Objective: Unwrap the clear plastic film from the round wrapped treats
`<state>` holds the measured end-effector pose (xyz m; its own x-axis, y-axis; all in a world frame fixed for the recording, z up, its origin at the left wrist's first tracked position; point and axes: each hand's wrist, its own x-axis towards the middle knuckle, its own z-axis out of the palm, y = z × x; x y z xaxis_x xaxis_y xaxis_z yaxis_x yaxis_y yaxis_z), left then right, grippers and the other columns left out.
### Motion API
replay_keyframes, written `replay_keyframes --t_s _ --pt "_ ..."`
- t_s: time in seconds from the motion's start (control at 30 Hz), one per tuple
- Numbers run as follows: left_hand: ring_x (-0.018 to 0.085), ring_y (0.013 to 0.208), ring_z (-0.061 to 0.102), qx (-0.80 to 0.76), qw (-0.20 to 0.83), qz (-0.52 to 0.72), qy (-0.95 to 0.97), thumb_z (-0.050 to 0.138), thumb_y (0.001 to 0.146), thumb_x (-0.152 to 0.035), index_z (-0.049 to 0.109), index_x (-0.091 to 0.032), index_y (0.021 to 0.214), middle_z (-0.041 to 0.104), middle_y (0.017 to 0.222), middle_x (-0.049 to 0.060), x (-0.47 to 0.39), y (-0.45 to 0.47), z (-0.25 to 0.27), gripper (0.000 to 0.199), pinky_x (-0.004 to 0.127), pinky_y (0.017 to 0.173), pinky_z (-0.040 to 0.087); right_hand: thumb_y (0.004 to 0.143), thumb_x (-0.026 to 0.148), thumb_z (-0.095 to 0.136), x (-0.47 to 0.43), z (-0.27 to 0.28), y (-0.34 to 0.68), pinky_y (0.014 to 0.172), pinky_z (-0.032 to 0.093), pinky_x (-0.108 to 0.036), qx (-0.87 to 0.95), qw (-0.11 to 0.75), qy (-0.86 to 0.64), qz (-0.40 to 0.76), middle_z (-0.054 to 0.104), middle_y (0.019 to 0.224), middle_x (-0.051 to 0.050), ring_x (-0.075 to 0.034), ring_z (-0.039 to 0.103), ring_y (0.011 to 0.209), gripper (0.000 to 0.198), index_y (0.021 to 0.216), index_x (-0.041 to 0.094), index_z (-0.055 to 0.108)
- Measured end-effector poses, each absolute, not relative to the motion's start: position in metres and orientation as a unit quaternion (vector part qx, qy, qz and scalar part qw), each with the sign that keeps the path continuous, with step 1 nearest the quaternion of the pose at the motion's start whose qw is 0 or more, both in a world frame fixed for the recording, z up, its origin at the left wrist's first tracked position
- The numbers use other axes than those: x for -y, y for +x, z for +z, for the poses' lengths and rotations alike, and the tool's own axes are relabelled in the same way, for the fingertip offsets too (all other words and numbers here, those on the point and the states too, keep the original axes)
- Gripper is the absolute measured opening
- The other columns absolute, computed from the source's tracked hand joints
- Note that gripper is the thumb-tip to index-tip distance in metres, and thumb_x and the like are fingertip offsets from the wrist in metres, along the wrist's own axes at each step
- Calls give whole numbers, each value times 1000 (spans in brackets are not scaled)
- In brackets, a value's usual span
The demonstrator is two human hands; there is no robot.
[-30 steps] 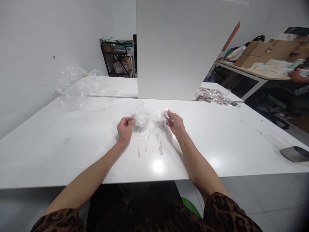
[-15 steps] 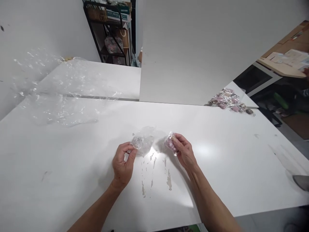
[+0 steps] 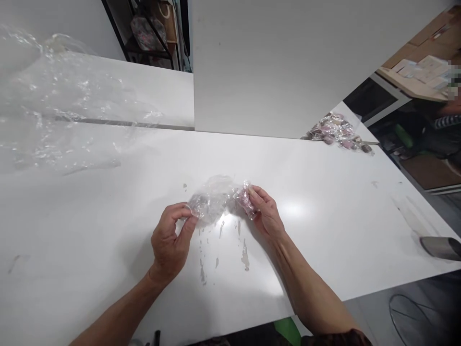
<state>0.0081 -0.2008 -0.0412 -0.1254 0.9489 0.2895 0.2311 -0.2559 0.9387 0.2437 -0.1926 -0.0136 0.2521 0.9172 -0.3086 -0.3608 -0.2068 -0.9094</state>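
Note:
Low over the white table, my left hand pinches the left edge of a clear plastic bag between thumb and fingers. My right hand is closed on a small pink item in clear wrapping, held at the right end of the bag. The wrapped item touches or overlaps the bag; whether it is inside the mouth I cannot tell. What exactly lies under the pink wrapping does not show.
Loose clear plastic bags spread over the left rear of the table. A heap of wrapped pink and brown items sits at the back right, beside an upright white panel. A grey metal cylinder lies near the right edge.
My right hand has brought the pink wrapped item closer to the bag, and the two now meet. The left hand keeps its pinch. The whole view has shifted somewhat.

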Motion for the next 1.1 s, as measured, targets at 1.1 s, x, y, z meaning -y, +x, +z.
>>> replay_keyframes --t_s 1.1 --pt "11 70 56 -466 269 693 480 80 70 -38 68 -18 85 64 78 0 146 -3 -47 28 25 69 47 99 23 62 97 28 442 37 31 -15 31 747 -589 307 50 59 9 -6 42 43 27 79 24 44"
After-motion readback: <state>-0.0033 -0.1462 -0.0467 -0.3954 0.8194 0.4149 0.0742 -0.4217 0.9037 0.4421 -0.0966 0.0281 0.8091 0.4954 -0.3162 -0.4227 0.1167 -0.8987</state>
